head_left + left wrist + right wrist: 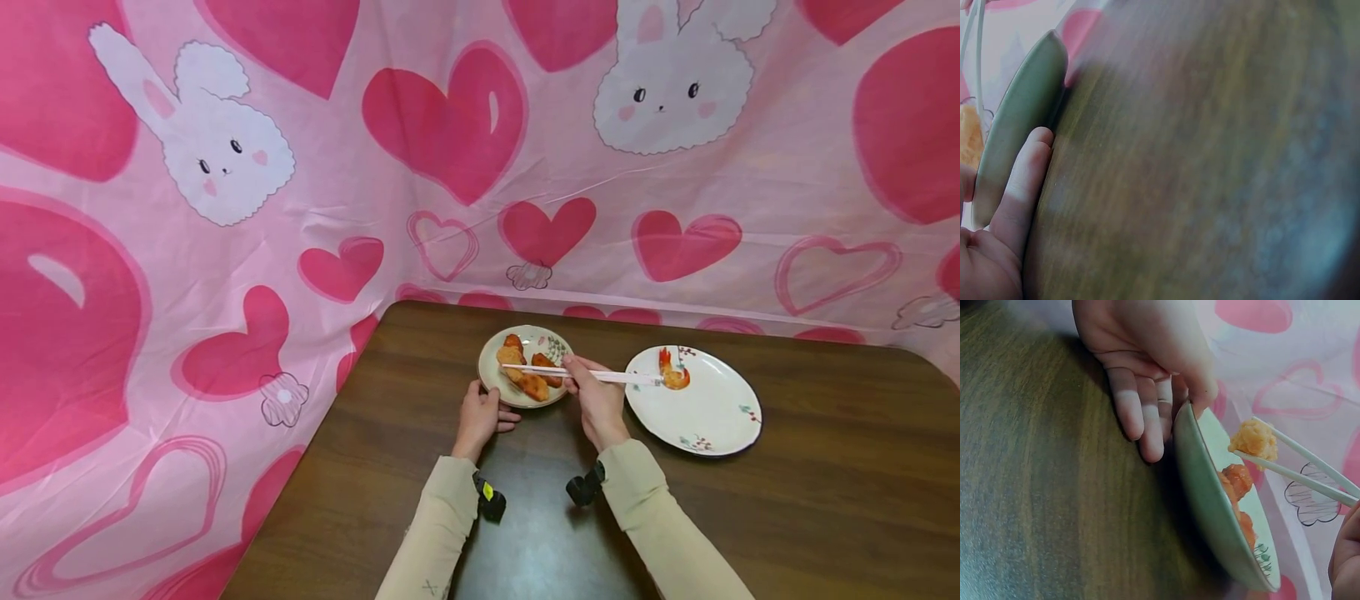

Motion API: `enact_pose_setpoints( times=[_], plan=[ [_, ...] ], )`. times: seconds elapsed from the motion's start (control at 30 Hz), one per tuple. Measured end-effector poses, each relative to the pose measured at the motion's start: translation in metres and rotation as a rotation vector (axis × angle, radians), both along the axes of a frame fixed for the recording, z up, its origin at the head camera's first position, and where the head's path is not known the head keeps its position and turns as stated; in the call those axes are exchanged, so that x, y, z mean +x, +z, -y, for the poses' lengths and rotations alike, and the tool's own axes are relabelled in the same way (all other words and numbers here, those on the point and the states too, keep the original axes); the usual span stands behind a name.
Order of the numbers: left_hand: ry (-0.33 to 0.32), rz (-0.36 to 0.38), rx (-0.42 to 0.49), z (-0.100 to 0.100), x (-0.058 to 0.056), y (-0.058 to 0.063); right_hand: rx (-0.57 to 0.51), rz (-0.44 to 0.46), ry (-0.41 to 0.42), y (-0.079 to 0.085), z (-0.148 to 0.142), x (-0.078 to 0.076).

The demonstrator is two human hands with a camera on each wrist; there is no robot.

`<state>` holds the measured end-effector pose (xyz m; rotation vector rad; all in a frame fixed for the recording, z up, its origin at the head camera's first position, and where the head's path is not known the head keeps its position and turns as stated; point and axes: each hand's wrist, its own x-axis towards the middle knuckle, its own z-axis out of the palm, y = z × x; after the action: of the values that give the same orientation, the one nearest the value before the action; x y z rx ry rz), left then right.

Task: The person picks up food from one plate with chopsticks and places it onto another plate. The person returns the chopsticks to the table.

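L hand [480, 419] pinches near rim of sm. plate [534, 336], thumb over edge, other fingers loosely extended; R hand [597, 404] is curled round chopsticks [611, 377], tips gripping a fried pc [1255, 442] just above that plate. Browned pcs [534, 387] lie on it, near table's [825, 467] far edge, w/ lg. oval plate [712, 408] bearing shrimp-like pc [675, 377] to the right.

In front of you lies a dark brown, wood-grained counter [832, 492], a pale sheen [555, 550] on its near part. Beyond it and to your left hangs creased pink fabric [562, 179], printed with hearts [450, 125] and white rabbit faces [232, 158].
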<state>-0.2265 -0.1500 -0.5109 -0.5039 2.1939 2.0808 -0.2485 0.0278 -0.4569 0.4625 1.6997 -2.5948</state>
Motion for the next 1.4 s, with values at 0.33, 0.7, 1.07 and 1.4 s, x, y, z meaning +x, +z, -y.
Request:
enact_pose_setpoints(
  times=[0.33, 0.7, 1.07, 1.4],
  plan=[
    [-0.004, -0.007, -0.003, 0.001, 0.0, 0.0, -0.006, -0.033, -0.007, 0.007, -0.003, 0.002],
    [0.009, 0.004, -0.025, 0.001, 0.0, 0.0, -0.029, -0.069, -0.043, 0.015, -0.008, 0.006],
    [0.001, 0.0, -0.015, 0.0, 0.001, 0.0, -0.05, -0.088, -0.042, 0.019, -0.017, 0.01],
    [-0.01, -0.007, -0.012, 0.0, 0.001, -0.001, -0.051, -0.1, -0.055, 0.021, -0.023, 0.012]
  ],
)
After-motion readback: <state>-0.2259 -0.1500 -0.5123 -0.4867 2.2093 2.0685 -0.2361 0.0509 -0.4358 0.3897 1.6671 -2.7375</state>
